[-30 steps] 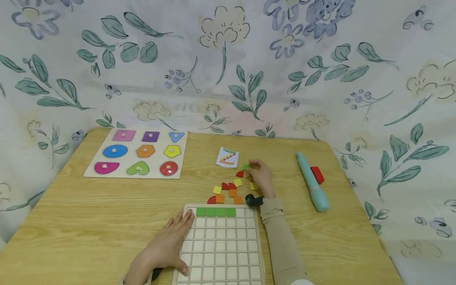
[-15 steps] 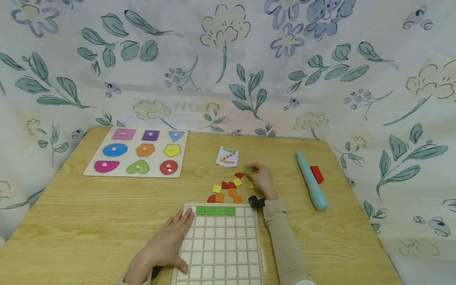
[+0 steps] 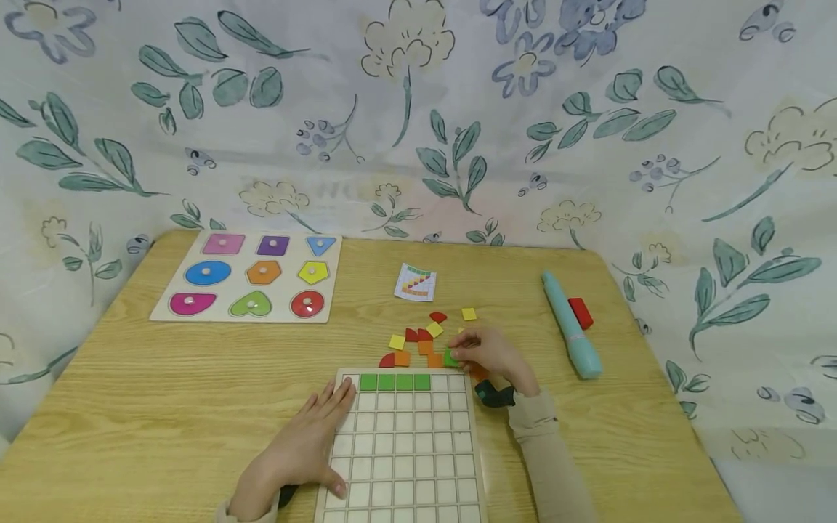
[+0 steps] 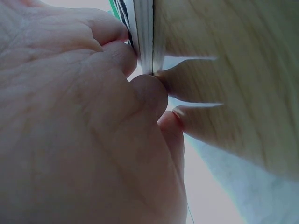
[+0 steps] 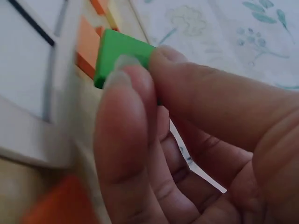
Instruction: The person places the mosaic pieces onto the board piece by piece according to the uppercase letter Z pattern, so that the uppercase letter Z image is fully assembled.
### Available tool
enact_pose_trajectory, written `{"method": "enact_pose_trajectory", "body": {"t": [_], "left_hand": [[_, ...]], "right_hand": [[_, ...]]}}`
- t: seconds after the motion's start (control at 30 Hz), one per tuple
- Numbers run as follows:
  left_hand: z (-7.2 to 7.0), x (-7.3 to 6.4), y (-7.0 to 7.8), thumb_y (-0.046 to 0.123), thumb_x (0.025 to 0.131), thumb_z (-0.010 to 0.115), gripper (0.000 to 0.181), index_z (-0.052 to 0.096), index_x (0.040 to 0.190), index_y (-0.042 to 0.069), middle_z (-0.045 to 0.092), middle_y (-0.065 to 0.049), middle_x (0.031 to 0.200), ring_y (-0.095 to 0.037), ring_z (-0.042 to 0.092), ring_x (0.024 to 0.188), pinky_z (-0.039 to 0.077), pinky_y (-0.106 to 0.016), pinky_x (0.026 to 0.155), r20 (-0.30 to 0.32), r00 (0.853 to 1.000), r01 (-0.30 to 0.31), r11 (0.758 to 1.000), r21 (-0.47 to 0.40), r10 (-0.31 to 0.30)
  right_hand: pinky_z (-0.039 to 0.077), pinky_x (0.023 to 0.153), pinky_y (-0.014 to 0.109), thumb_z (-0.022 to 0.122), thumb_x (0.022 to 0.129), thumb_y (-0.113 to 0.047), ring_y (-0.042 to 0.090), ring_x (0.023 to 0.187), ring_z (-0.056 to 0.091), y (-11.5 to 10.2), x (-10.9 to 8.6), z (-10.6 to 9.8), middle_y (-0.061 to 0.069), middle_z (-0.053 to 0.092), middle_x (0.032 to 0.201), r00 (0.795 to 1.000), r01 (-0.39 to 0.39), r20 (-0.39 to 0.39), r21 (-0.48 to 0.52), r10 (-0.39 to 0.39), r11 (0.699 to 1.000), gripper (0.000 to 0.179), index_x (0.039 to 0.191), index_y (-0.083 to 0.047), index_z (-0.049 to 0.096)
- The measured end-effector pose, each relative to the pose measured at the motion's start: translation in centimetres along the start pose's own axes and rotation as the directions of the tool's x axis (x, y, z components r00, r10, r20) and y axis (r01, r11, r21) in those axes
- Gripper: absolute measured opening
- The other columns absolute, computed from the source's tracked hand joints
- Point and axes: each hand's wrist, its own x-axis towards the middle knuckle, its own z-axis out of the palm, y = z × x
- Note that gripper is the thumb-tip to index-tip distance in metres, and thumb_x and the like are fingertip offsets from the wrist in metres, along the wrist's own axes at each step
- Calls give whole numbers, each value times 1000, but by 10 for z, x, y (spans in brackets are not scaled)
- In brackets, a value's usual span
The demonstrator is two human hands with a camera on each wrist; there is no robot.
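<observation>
Just beyond the grid board (image 3: 405,444), the right hand (image 3: 492,352) pinches a green tile (image 5: 120,47), brought nearer the green row (image 3: 387,382), seemingly to extend it, the left hand (image 3: 299,444) resting outstretched on the board

A free way runs over the unfilled cells of the grid board (image 3: 405,444) for the right hand (image 3: 493,352), though the left hand (image 3: 297,444) blocks the board's left edge. Loose coloured pieces (image 3: 425,348) crowd the strip past its far edge (a small card (image 3: 415,282) lies behind them), while bare table (image 3: 538,327) leaves passage between the right hand and the teal stick (image 3: 572,327)
</observation>
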Motion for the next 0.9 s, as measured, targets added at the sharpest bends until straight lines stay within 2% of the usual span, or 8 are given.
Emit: {"method": "enact_pose_trajectory", "body": {"t": [0.17, 0.27, 0.4, 0.57, 0.63, 0.73, 0.83, 0.9], "left_hand": [[0, 0, 0, 54, 42, 88, 143, 17, 153, -2, 12, -20, 162, -43, 8, 149, 13, -62, 118, 3, 1000, 2, 1000, 1, -2], [0, 1, 0, 53, 41, 88, 144, 17, 153, -2, 13, -20, 162, -43, 8, 149, 13, -62, 118, 0, 1000, 3, 1000, -3, -3], [0, 1, 0, 53, 40, 88, 144, 17, 153, -2, 13, -20, 162, -43, 7, 149, 13, -63, 118, -2, 1000, 2, 1000, -2, -2], [0, 0, 1, 54, 41, 87, 144, 17, 153, -2, 11, -20, 162, -43, 8, 149, 13, -62, 118, -1, 1000, 4, 1000, 7, -4], [0, 0, 1, 54, 41, 87, 144, 17, 153, -2, 11, -20, 162, -44, 8, 149, 13, -62, 118, -1, 1000, 4, 1000, 5, -4], [-1, 0, 1, 54, 41, 88, 143, 18, 153, -2, 12, -20, 162, -44, 8, 149, 13, -62, 118, -4, 1000, 2, 1000, 2, -2], [-2, 0, 0, 54, 42, 88, 142, 18, 153, -2, 13, -21, 161, -44, 8, 149, 14, -63, 118, -5, 1000, -4, 1000, 7, 4], [-1, 0, 1, 53, 42, 88, 143, 17, 153, -2, 12, -20, 162, -43, 7, 149, 13, -62, 118, 2, 1000, 3, 1000, 9, -3]], "right_hand": [[58, 64, 26, 61, 93, -6, 11, 66, 65, 0, -11, 10, 11, 67, 87, 995, -14, 103, 25, 11, 1000, 21, 108, 8, 63], [55, 62, 23, 63, 92, -7, 10, 66, 62, -3, -12, 17, 11, 67, 86, 995, 37, 97, -60, -31, 998, 16, 102, 5, 67], [47, 60, 20, 70, 87, -9, 10, 66, 54, -9, -12, 26, 8, 69, 85, 992, 112, 79, -210, -97, 971, 8, 91, -2, 70], [44, 61, 20, 71, 86, -8, 10, 69, 52, -11, -10, 30, 7, 67, 85, 990, 141, 51, -258, -132, 956, 6, 90, -4, 69], [46, 64, 19, 69, 87, -8, 10, 73, 54, -10, -8, 29, 8, 68, 89, 989, 142, -2, -246, -147, 959, 9, 95, -4, 69], [45, 62, 18, 67, 89, -8, 8, 70, 53, -6, -4, 25, 13, 69, 100, 973, 123, -167, -208, -159, 970, 16, 104, -2, 69], [42, 52, 19, 69, 87, -7, 10, 57, 48, -2, 0, 20, 17, 69, 110, 921, 91, -358, -184, -153, 979, 25, 111, -1, 68], [44, 52, 23, 70, 85, -6, 16, 54, 49, 2, 2, 16, 17, 69, 114, 889, 67, -433, -202, -150, 977, 31, 115, -1, 66]]}}
